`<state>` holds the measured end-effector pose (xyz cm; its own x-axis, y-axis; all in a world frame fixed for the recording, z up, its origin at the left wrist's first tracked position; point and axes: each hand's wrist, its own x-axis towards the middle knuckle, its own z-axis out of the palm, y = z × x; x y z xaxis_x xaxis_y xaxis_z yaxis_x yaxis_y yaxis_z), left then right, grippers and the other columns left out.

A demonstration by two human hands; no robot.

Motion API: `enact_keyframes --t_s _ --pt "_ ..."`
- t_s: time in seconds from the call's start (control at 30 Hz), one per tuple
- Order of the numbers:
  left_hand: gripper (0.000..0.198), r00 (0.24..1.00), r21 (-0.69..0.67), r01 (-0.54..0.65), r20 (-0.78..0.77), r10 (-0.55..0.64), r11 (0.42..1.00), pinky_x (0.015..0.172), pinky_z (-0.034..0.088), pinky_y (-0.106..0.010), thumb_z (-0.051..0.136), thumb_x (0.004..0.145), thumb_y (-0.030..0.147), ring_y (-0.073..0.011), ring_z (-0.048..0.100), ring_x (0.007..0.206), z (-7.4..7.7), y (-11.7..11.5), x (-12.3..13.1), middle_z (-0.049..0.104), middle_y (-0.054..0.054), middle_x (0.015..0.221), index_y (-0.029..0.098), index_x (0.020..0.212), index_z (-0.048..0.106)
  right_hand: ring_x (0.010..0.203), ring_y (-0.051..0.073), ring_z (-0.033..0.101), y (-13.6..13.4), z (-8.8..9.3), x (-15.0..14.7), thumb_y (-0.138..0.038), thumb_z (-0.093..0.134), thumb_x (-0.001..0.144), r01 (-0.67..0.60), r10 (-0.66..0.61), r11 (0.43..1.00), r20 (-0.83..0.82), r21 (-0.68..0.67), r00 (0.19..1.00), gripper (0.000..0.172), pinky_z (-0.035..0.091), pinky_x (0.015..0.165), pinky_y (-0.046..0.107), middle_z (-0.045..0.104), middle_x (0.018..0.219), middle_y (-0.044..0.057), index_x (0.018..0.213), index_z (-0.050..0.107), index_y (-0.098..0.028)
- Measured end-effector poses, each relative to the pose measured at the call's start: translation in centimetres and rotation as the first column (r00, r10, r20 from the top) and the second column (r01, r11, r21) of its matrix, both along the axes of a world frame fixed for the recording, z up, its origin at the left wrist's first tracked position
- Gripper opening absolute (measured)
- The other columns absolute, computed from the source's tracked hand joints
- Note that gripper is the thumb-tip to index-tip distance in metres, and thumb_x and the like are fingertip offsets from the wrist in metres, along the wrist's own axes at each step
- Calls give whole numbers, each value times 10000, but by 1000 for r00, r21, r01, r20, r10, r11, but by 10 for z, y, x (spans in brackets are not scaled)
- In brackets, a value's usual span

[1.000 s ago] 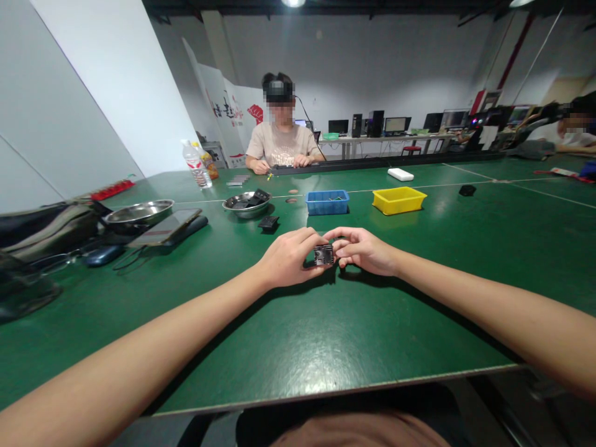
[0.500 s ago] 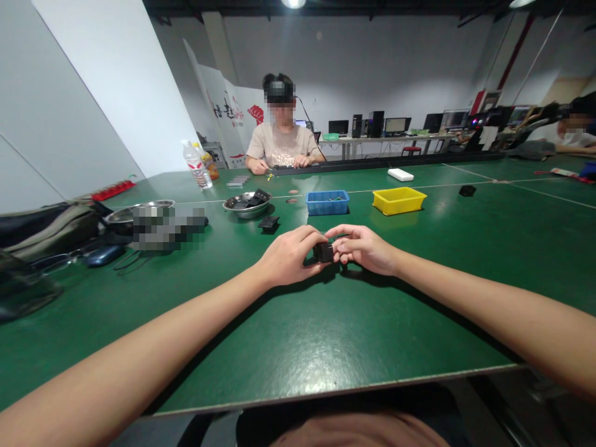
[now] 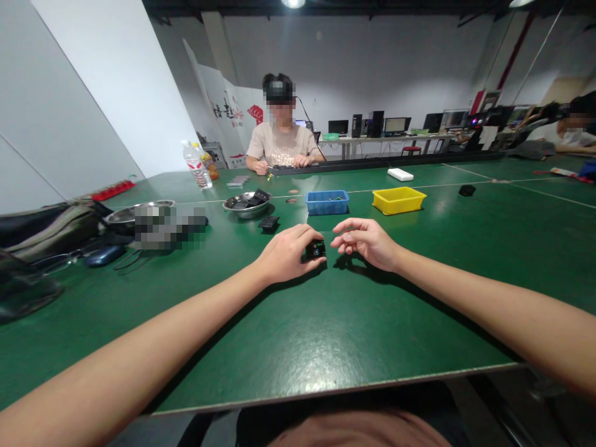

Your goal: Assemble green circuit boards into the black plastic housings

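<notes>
My left hand [image 3: 291, 253] is closed around a small black box-shaped part [image 3: 315, 249], thumb below and fingers above, low over the green table. The side of the part facing right shows a small shiny detail too tiny to name. My right hand [image 3: 365, 242] is just to the right, apart from the part, with its fingers spread and nothing visible between them. Another black part [image 3: 269, 223] lies on the table beyond my left hand. Behind it stands a metal bowl [image 3: 246, 205] with several black pieces.
Beyond my hands stand a blue bin [image 3: 327, 202] with small pieces inside and a yellow bin [image 3: 399, 200]. A black piece [image 3: 467, 190] lies farther right. Bags, a dark mouse [image 3: 104, 255] and bottles [image 3: 197, 166] are at the left. A person [image 3: 283, 143] sits opposite.
My right hand has drawn back from the black part and its fingers have opened. In my left hand the part now shows a different side and sits slightly farther left.
</notes>
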<state>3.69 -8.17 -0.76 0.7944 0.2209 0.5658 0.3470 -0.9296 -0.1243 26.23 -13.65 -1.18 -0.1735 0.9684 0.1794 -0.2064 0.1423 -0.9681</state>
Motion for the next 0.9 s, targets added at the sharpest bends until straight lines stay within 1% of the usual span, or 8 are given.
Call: enact_keyframes --t_s 0.07,0.13,0.2,0.27,0.37,0.5,0.7,0.9 --pt "311 1000 -11 -6 -2 6 1000 797 549 -359 640 911 392 -228 658 907 0 1 -1 688 -92 1024 169 1114 564 631 141 660 4 -2 4 -222 685 636 110 -118 991 111 76 987 198 467 588 247 754 740 33 827 676 -172" --pt "302 1000 -18 -14 -15 13 1000 799 548 -364 627 917 395 -230 659 909 0 1 -1 689 -93 1025 174 1112 567 664 150 647 7 -4 7 -207 639 678 195 -260 954 301 230 918 115 478 634 273 733 741 27 787 663 -177" --pt "294 999 -19 -24 -27 24 1000 801 545 -367 617 921 402 -233 660 910 0 2 -1 688 -94 1024 175 1103 572 723 164 637 8 -4 10 -170 604 717 195 -404 889 509 415 760 102 493 718 308 722 783 36 793 672 -177" --pt "280 999 -19 -36 -40 35 999 789 539 -361 608 927 404 -232 662 896 0 3 -1 688 -89 1009 176 1087 577 812 186 635 9 -5 12 -141 590 747 127 -509 832 651 540 563 152 491 805 337 722 873 61 850 696 -174" --pt "251 996 -42 -62 -62 60 997 767 527 -343 607 933 404 -221 666 866 0 3 -1 691 -69 972 191 1063 578 994 238 623 9 -7 15 -151 598 783 37 -551 816 756 578 352 226 465 924 379 711 1040 107 976 712 -169" --pt "239 991 -91 -108 -88 100 990 766 515 -323 631 928 398 -208 667 861 -1 4 -1 690 -49 966 203 1051 566 1178 314 566 9 -9 16 -214 617 817 27 -496 866 850 499 180 344 430 975 450 654 1252 150 1151 692 -178" --pt "226 985 -129 -137 -121 121 982 716 495 -297 632 929 415 -199 659 827 -2 7 -1 677 -36 929 204 975 564 1206 345 579 10 -7 16 -229 593 867 36 -400 916 909 399 120 340 428 977 490 680 1271 147 1188 694 -180" --pt "233 979 -140 -169 -140 149 976 708 489 -301 621 936 426 -205 662 813 -2 9 -1 679 -34 908 201 953 564 1062 282 655 13 -6 18 -210 615 860 -54 -409 905 896 423 174 216 452 960 411 735 1106 129 1022 753 -172"
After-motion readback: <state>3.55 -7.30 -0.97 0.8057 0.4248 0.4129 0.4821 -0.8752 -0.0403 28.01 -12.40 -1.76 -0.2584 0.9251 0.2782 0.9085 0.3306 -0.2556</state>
